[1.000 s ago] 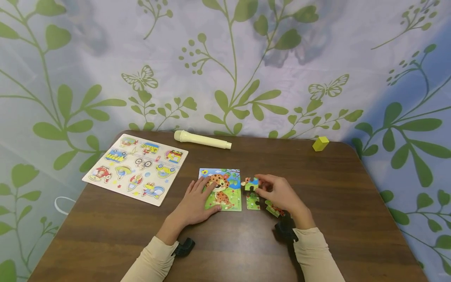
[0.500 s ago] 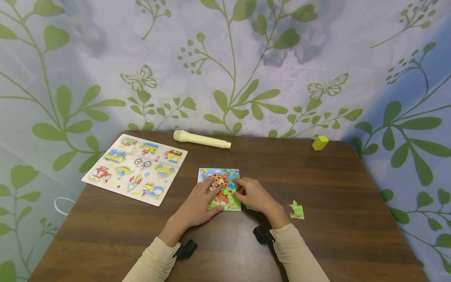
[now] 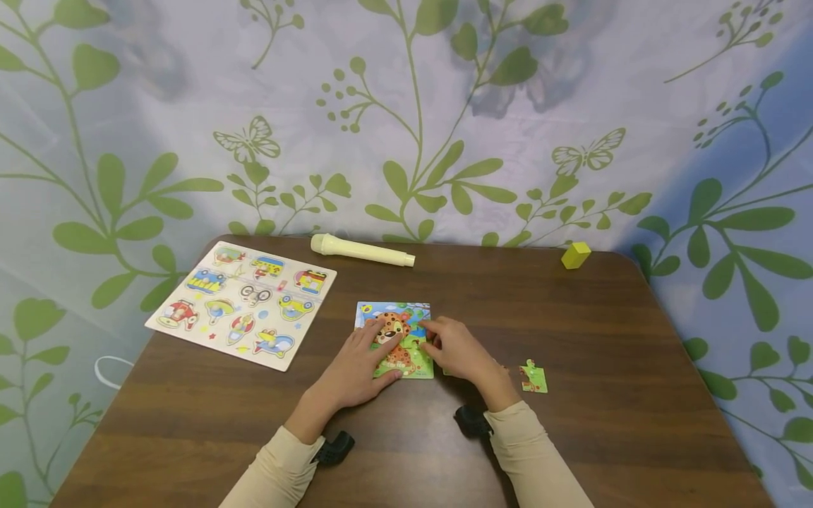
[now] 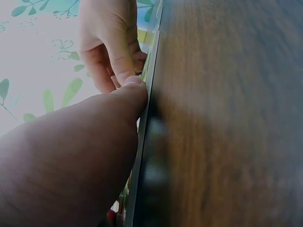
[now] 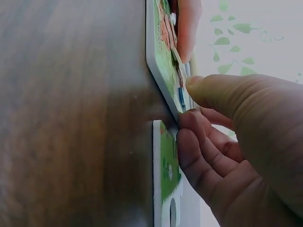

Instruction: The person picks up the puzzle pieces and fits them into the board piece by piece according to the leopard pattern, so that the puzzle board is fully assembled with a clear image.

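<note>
A leopard jigsaw puzzle (image 3: pixel 425 370) lies on the brown table. My left hand (image 3: pixel 358 361) rests spread across its left part, fingers extended over the leopard picture and thumb at the lower edge. At the puzzle's right side, my right hand (image 3: pixel 462 351) pinches a puzzle piece (image 5: pixel 182 97) between thumb and fingers, low over the board. Its fingers hide much of that piece. One loose green piece (image 3: pixel 535 378) lies to the right of the right wrist. Another green piece (image 5: pixel 169 165) lies beside the board, mostly covered by the right hand in the head view.
A white peg-puzzle board (image 3: pixel 238 339) with vehicle shapes lies at the left of the table. Behind the jigsaw lies a cream toy microphone (image 3: pixel 362 250). A yellow block (image 3: pixel 576 255) stands near the back right edge, before a leaf-patterned cloth (image 3: pixel 438 127).
The right hand has carried its piece left from beside the puzzle onto the puzzle's right side, uncovering a loose piece at the right. The left hand stays on the board.
</note>
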`<state>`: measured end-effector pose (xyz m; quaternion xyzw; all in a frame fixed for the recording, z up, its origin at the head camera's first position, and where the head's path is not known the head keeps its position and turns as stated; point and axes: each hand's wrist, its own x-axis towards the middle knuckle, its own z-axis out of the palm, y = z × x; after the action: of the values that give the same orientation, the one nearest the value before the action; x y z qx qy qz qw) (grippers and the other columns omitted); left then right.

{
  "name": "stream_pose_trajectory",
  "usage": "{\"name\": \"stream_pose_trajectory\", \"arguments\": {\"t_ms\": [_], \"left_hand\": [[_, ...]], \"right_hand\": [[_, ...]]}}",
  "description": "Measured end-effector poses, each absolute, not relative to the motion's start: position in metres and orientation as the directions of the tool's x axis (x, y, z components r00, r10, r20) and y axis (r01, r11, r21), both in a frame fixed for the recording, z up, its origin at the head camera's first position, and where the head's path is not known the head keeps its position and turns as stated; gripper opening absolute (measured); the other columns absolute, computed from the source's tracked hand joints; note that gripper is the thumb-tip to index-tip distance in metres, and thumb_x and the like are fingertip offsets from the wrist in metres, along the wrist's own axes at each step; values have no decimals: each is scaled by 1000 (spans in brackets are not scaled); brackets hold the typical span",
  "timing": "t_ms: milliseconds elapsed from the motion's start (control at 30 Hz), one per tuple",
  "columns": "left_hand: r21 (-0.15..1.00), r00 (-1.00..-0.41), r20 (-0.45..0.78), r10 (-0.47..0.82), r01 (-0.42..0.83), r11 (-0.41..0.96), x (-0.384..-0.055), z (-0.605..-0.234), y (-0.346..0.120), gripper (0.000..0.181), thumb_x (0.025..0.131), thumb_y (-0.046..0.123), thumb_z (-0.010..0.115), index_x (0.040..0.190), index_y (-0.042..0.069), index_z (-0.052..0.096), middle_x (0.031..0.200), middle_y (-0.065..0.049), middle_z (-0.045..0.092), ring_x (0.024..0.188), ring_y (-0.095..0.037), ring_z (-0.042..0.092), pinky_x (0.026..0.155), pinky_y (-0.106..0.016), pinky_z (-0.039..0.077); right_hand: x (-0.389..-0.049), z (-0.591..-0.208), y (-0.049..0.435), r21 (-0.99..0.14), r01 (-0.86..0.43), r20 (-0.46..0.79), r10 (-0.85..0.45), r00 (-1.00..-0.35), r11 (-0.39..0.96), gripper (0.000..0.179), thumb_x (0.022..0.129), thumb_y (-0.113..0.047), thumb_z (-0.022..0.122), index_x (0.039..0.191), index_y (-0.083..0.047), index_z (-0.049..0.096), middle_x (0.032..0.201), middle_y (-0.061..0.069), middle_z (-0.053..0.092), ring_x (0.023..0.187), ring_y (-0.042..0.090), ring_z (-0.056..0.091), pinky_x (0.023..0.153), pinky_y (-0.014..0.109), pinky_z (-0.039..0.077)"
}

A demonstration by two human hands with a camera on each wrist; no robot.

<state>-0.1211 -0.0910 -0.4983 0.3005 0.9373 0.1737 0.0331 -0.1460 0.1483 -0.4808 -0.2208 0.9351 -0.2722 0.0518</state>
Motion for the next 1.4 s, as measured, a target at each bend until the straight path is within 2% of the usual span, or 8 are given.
{"name": "stream_pose_trajectory", "arguments": {"t_ms": [333, 567, 767, 900, 1000, 1167, 1300, 1400], "left_hand": [[317, -825, 28, 565, 543, 777, -121, -499, -90, 66, 100, 54, 56, 157, 24, 43, 167, -17, 27, 156, -39, 23, 122, -60, 29], [327, -823, 44, 567, 548, 770, -122, -502, -91, 67, 100, 54, 57, 158, 25, 41, 168, -16, 25, 157, -37, 22, 122, -59, 29], [394, -830, 40, 557, 525, 754, -124, -510, -105, 89, 94, 64, 61, 164, 22, 26, 170, -12, 20, 159, -32, 17, 127, -56, 21], [426, -862, 46, 505, 474, 771, -127, -514, -126, 106, 85, 68, 70, 165, 18, 21, 171, -8, 20, 160, -31, 15, 128, -55, 19], [441, -873, 51, 485, 455, 774, -129, -514, -140, 111, 80, 67, 76, 164, 13, 25, 170, -8, 24, 159, -33, 19, 126, -55, 22], [434, -865, 41, 500, 466, 771, -131, -513, -147, 111, 80, 69, 74, 162, 9, 29, 169, -7, 27, 158, -33, 22, 125, -56, 25], [430, -864, 60, 500, 475, 768, -132, -511, -147, 109, 80, 67, 76, 160, 7, 33, 168, -8, 30, 157, -35, 24, 123, -58, 27], [425, -860, 67, 506, 484, 765, -132, -510, -147, 107, 80, 65, 76, 159, 7, 34, 168, -10, 31, 156, -36, 26, 122, -59, 29]], "right_hand": [[-145, -482, 145, -491, -388, 41, -424, -905, 780, 41, 92, -15, 76, 131, -2, 69, 91, 4, 59, 75, 11, 56, 66, 25, 49], [-143, -470, 170, -540, -375, -3, -448, -894, 754, 43, 95, -23, 74, 133, -4, 67, 95, 1, 61, 77, 8, 54, 67, 24, 48], [-128, -462, 208, -564, -283, -94, -401, -911, 776, 54, 86, -31, 84, 133, -8, 68, 96, -3, 60, 82, 13, 53, 70, 27, 46], [-118, -463, 218, -497, -258, -161, -380, -911, 829, 61, 78, -36, 89, 129, -8, 71, 93, -5, 59, 78, 11, 52, 69, 26, 45], [-114, -465, 216, -431, -276, -165, -376, -912, 859, 52, 78, -36, 89, 121, -10, 75, 89, -7, 57, 73, 7, 49, 67, 25, 45], [-112, -464, 207, -374, -332, -128, -403, -906, 866, 32, 82, -30, 86, 104, -9, 76, 87, -4, 56, 74, 9, 48, 69, 28, 47], [-113, -467, 202, -340, -371, -87, -421, -903, 864, 32, 80, -31, 82, 102, -10, 73, 91, -3, 58, 80, 10, 52, 74, 33, 51], [-115, -468, 194, -358, -399, -44, -442, -896, 844, 34, 77, -34, 81, 101, -11, 72, 91, -5, 58, 82, 9, 53, 76, 32, 52]]}}
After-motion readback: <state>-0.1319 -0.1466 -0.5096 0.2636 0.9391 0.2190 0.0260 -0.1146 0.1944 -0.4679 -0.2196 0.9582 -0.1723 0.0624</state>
